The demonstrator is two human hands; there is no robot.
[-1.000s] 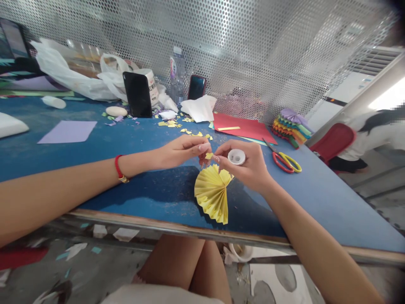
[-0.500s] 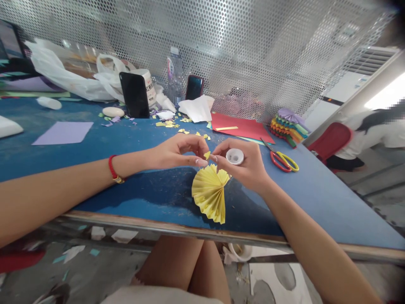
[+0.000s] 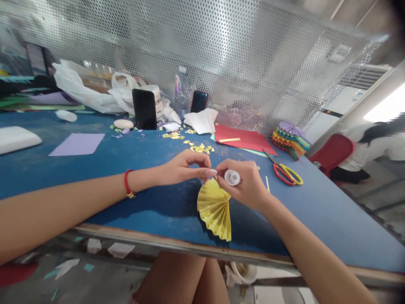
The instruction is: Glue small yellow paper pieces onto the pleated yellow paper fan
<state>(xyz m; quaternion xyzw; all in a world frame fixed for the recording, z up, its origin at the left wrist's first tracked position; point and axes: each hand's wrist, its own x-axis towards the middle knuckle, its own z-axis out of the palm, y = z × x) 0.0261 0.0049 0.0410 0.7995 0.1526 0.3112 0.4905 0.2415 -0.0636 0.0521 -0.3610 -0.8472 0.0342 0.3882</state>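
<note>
A yellow pleated paper fan hangs from my fingertips just over the blue table, near its front edge. My left hand, with a red bracelet on its wrist, pinches the fan's top point. My right hand meets it there with thumb and forefinger, and its other fingers are wrapped round a small white round cap or tape roll. Both hands are closed.
Red and yellow scissors lie to the right, beside red paper and a stack of coloured folded fans. Two phones, a water bottle, plastic bags, a purple sheet and yellow scraps lie further back. Another person sits at far right.
The small yellow scrap between my fingertips is no longer visible; my fingertips have closed together over the fan's top. The camera has tilted, so everything sits lower in view.
</note>
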